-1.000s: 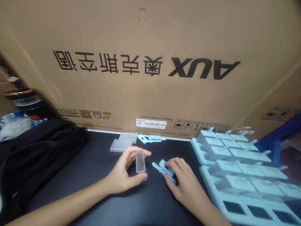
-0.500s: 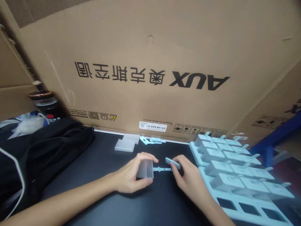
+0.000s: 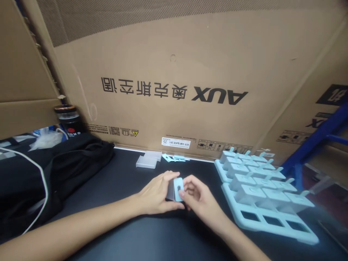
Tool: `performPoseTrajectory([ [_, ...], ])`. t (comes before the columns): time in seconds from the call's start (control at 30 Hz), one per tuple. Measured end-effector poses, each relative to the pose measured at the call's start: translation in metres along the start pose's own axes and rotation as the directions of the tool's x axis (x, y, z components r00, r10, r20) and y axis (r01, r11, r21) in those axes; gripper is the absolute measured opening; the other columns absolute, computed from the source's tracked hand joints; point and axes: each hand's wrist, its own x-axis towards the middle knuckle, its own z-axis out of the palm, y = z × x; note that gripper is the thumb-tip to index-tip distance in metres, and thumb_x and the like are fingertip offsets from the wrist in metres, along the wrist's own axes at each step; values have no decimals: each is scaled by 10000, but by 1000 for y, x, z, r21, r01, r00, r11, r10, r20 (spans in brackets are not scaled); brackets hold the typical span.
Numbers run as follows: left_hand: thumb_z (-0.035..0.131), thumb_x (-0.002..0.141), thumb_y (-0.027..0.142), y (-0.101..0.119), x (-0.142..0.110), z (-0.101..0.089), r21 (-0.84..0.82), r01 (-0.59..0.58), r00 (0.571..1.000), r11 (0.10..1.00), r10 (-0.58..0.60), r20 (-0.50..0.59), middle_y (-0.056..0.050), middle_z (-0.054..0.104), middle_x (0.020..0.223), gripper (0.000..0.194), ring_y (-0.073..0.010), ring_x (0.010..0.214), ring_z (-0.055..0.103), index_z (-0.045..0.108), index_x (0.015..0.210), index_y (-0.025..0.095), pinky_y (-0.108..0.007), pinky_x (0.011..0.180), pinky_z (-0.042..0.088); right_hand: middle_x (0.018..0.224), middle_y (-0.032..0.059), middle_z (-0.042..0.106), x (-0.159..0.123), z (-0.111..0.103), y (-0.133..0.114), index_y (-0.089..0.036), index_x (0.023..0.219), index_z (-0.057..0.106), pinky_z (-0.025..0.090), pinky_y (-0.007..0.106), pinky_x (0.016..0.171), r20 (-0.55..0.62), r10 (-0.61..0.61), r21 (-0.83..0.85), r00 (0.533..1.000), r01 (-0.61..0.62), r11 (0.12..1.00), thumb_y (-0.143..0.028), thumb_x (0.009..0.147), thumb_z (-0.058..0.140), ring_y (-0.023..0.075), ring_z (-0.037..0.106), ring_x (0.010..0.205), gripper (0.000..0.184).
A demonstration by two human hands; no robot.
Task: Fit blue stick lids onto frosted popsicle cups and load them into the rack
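My left hand [image 3: 157,194] grips a small clear plastic case [image 3: 171,189] just above the black table [image 3: 122,188]. My right hand [image 3: 197,194] pinches a light blue plastic piece [image 3: 178,187] whose flat end cap sits against the open end of the case. Both hands meet at the centre of the view, fingers curled round the parts. To the right, light blue trays [image 3: 261,217] carry rows of the same capped pieces, and the nearest row of slots stands hollow.
A large brown AUX carton [image 3: 190,90] walls off the back of the table. Clear case parts [image 3: 148,160] and loose blue pieces [image 3: 175,158] lie at its foot. A black bag [image 3: 54,163], white cable [image 3: 38,174] and dark jar [image 3: 67,119] sit left. A blue frame [image 3: 318,141] rises at right.
The right hand has pushed the blue piece leftwards into the clear case, so its stick is hidden and only the cap shows. The camera tilted up.
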Motion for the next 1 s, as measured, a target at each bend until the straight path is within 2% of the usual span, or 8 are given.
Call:
performPoseTrajectory([
  [0.07,611,834,699,-2,0,-1,8,0,1000,1000,0,27,-187,542,1283,915,-356,1169,583,167,1463,205,-519,932,520,687,-47,553,-1,7,5,-198,866,511,431,226,538,45,57,53,997,-59,997,-515,827,707,84,501,555,374],
  [0.2,512,885,716,-1,7,-8,-73,-56,987,996,66,144,-71,591,1094,708,-224,908,624,331,1394,259,-358,781,539,617,-53,554,0,12,12,-195,869,506,452,230,525,37,88,58,995,-90,994,-584,854,646,93,518,524,413],
  [0.27,463,899,730,0,9,-11,-104,-52,980,993,71,187,-49,586,1052,649,-197,853,612,397,1352,269,-310,733,518,591,-53,547,0,13,15,-189,883,528,452,232,509,33,106,23,994,-107,994,-627,877,585,100,522,508,441],
  [0.43,429,899,756,2,7,-13,-144,-57,983,988,81,163,-48,605,977,610,-184,808,605,495,1153,206,-278,693,474,596,13,581,-4,20,21,-156,681,551,426,230,534,76,139,-144,987,-128,981,-667,957,377,94,530,519,606],
  [0.57,411,909,752,0,6,-11,-176,-68,985,982,95,147,-39,604,942,586,-167,754,591,493,1080,198,-268,665,465,641,22,597,-5,21,20,-149,714,576,435,234,563,71,138,-198,988,-122,973,-658,963,370,97,535,546,603],
  [0.8,386,910,763,-1,7,-9,-194,-71,978,978,106,179,-41,611,920,600,-166,719,588,474,1081,195,-272,656,480,586,-2,540,-5,17,16,-163,696,555,406,225,557,81,136,-284,987,-108,953,-599,993,349,95,506,541,566],
  [1.0,378,936,731,-3,6,-8,-206,-85,974,975,124,188,-40,605,914,560,-169,708,585,435,1097,198,-277,647,484,592,-9,535,-6,18,12,-170,707,546,400,225,560,80,145,-291,986,-116,950,-567,1001,355,96,503,544,530],
])
